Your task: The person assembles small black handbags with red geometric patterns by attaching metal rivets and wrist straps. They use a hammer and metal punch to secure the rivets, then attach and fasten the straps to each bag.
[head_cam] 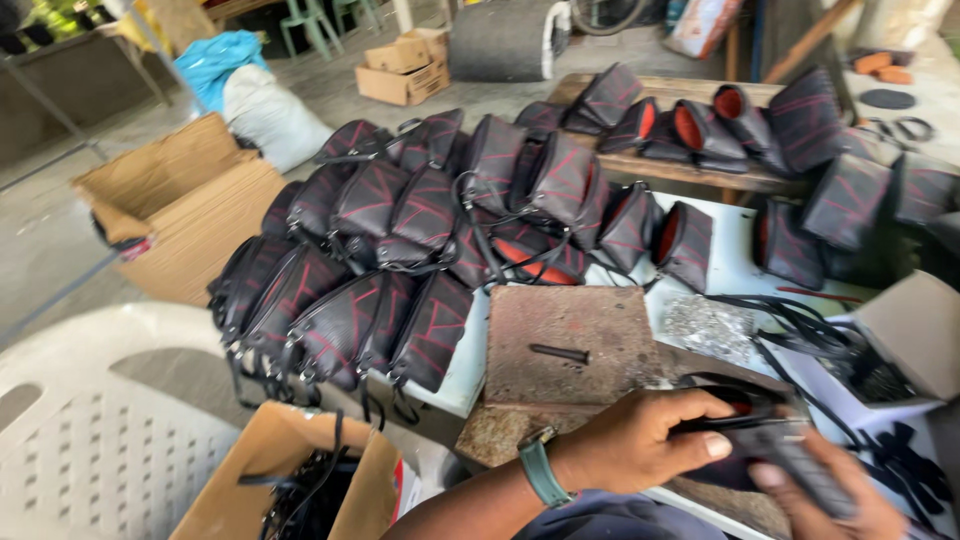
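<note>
Starting at the left edge of the view, a white perforated plastic chair (90, 420) stands beside an open brown cardboard box (180, 205), and a smaller cardboard box (285, 480) holding black straps sits at the bottom. Heaped along the left end of the white worktable (735, 265) is a pile of black pouches with red stitching and orange lining (400, 240), leaning on one another, apparently stacked as one batch. Near the table's front edge lies a rusty flat metal block (575, 335) with a short dark metal punch (560, 353) resting on top, within easy reach. A small heap of silvery metal bits (710, 325) lies just right of the block.

The person's left hand (640, 440), with a green-strapped wristwatch (540, 468), has its fingers closed over the upper edge of a black pouch (770, 440) at the front right, pinning it flat. The right hand (835, 495) supports the same pouch from below, fingers curled under it, though blur hides the exact grip. Loose black straps (800, 335) trail behind.
</note>
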